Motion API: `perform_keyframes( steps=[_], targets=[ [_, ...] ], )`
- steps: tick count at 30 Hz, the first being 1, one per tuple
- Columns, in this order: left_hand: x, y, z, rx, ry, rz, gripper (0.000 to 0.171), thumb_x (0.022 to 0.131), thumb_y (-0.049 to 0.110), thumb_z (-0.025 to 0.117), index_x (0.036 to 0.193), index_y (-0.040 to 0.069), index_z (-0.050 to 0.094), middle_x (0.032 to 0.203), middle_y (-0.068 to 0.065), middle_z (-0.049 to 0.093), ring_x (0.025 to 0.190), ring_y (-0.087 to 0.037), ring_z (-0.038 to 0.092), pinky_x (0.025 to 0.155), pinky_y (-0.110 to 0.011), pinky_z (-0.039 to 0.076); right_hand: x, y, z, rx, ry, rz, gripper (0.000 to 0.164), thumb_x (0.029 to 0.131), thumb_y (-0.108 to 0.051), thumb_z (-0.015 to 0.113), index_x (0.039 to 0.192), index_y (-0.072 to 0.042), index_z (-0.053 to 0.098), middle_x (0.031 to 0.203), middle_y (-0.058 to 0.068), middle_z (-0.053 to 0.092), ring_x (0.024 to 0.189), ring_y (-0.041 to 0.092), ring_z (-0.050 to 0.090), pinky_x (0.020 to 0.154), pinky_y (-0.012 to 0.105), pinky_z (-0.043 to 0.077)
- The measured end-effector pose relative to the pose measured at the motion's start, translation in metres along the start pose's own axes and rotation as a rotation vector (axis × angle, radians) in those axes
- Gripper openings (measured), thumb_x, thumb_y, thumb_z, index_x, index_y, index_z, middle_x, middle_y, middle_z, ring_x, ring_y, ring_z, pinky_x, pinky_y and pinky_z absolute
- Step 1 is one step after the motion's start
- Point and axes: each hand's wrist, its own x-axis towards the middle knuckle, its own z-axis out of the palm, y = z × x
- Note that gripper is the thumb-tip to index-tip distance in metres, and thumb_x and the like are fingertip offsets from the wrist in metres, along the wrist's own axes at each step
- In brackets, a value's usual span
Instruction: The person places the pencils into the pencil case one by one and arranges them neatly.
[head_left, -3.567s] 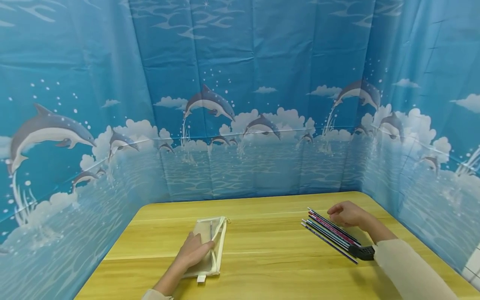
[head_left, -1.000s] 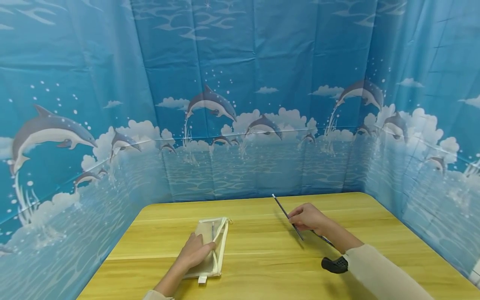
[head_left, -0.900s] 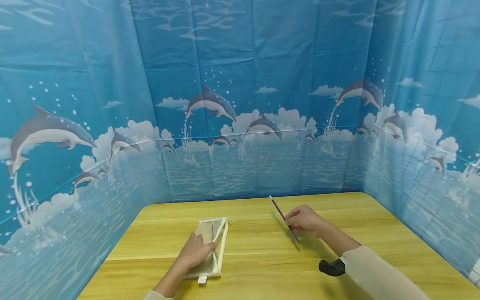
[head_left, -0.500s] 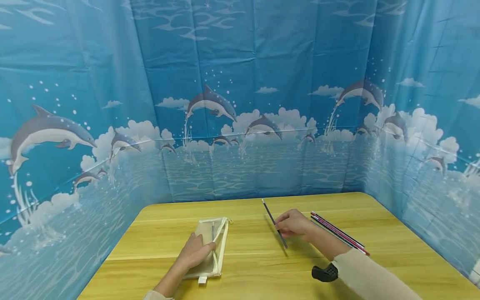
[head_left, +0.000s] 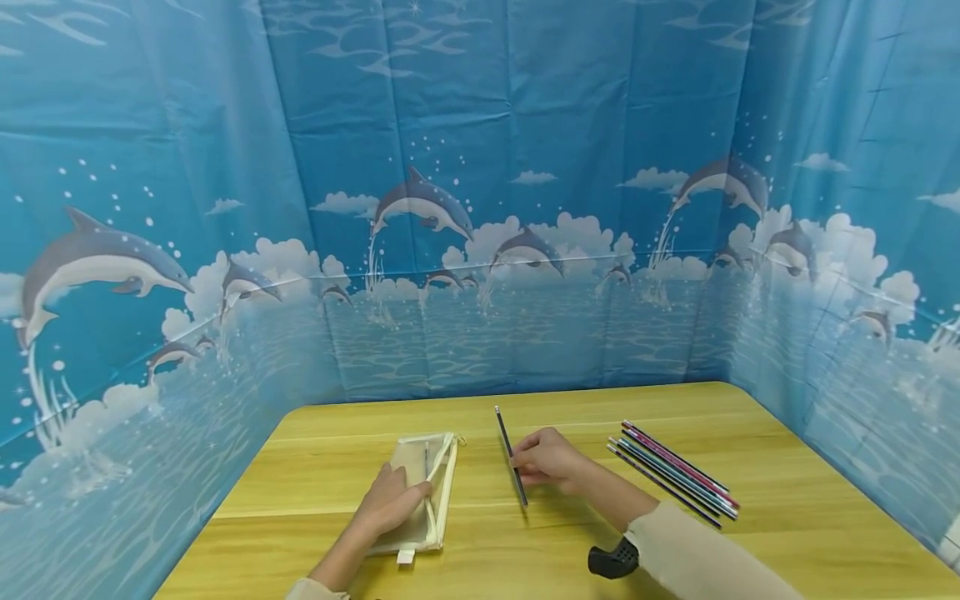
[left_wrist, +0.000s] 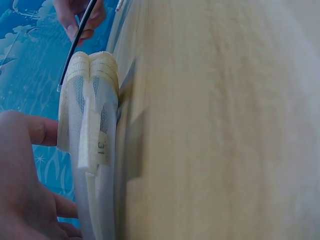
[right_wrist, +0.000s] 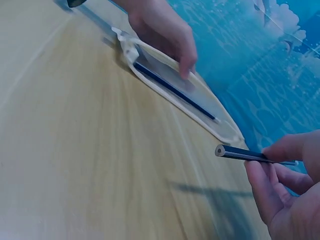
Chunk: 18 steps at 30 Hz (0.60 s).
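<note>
Mesh pouch (head_left: 407, 458) gapes, a dark pencil (right_wrist: 176, 92) inside.

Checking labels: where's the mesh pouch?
Head view, left of centre: the mesh pouch lies on the table under the left hand, left of the pencil in the right hand.

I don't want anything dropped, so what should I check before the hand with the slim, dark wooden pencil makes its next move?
1. Slim, dark wooden pencil pinched in the right hand: ok.
2. Flat, cream mesh pouch held by the left hand: ok.
3. Pouch gaping open: ok.
4. Held pencil lined up over the pouch: not ok, it's off to the right.
5. Number of pencils inside: cannot tell, but one straight, dark blue pencil shows.
</note>
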Motion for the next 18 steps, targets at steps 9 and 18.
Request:
perform_keyframes(
  steps=[9, 18],
  targets=[
    [-0.002, 0.000, 0.001, 0.005, -0.005, 0.018, 0.086, 0.088, 0.041, 0.060, 0.143, -0.022, 0.043, 0.154, -0.042, 0.030, 0.147, -0.056, 0.020, 0.117, -0.064, 0.020, 0.001, 0.005, 0.024, 0.036, -0.037, 0.002, 0.025, 0.096, 0.001, 0.068, 0.117, 0.011, 0.060, 0.102, 0.019, 0.064, 0.076, 0.020, 0.067, 0.070, 0.034, 0.061],
    [-0.001, 0.001, 0.000, 0.030, -0.001, 0.046, 0.086, 0.089, 0.042, 0.059, 0.141, -0.024, 0.043, 0.151, -0.042, 0.035, 0.147, -0.057, 0.020, 0.118, -0.064, 0.020, 0.001, 0.001, 0.048, 0.073, -0.042, -0.007, 0.023, 0.094, 0.002, 0.069, 0.114, 0.011, 0.061, 0.095, 0.019, 0.066, 0.072, 0.018, 0.068, 0.068, 0.032, 0.061]
  ],
)
